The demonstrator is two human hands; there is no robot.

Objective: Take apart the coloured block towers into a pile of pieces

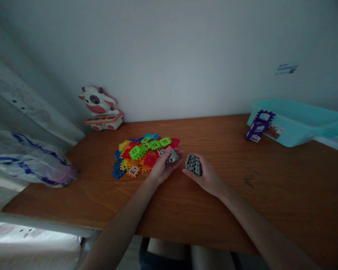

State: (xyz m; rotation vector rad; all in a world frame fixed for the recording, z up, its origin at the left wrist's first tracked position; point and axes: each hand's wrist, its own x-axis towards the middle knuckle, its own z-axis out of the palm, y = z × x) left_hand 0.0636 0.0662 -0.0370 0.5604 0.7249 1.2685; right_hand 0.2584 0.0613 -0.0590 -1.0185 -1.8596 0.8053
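My left hand [165, 167] is closed around some grey toothed building pieces [173, 155], its thumb lying over them. In my right hand [205, 173] is a thick stack of grey building pieces [193, 164], gripped between thumb and fingers with the notched edges facing left. A small gap separates the two hands above the table. Just beyond and left of my left hand spreads a pile of colourful interlocking plastic pieces [141, 152] in green, red, yellow, orange and blue. One orange piece at the front carries a white window [133, 171].
A cow toy with a keyboard [103, 112] stands at the back left of the wooden table [214, 221]. A plastic bag [30, 161] lies on the left edge. At the right sits a turquoise bin [295, 129], a purple assembled piece [257, 127] against its side.
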